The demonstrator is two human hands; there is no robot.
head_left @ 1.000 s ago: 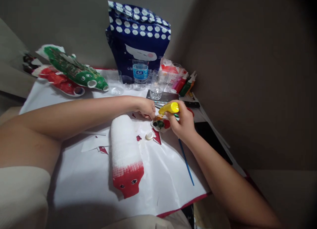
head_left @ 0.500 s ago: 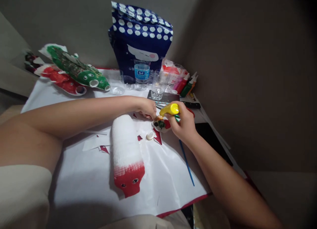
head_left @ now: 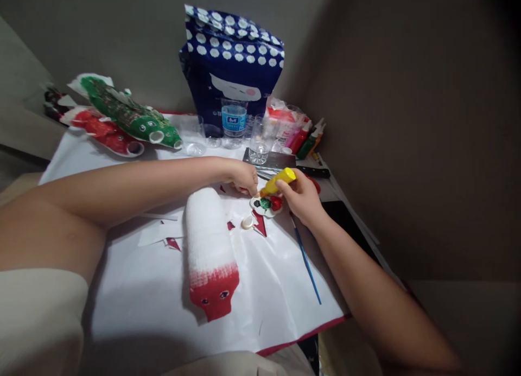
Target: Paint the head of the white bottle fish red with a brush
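Note:
My right hand [head_left: 302,197] is closed round a yellow paint bottle [head_left: 280,182], its tip pointing down at the upper edge of a small white palette [head_left: 269,210]. Black, green and red paint lie in the palette's wells. My left hand [head_left: 243,178] has its fingers curled beside the palette's upper left edge; what they hold, if anything, is too small to make out. Below my left forearm lies a white fish-shaped form [head_left: 209,232] with a red painted head and two eyes. A round white cap [head_left: 247,222] sits between form and palette.
Green [head_left: 122,113] and red [head_left: 103,134] painted fish lie at the back left. Clear cups [head_left: 259,142] stand before a blue bag [head_left: 236,56]. Paint bottles [head_left: 303,140], a black-handled knife [head_left: 313,172] and a blue brush [head_left: 307,262] are on the right.
The yellow bottle has tilted, showing more of its side, and my right hand has shifted slightly right, uncovering the red paint. My left hand has hardly moved.

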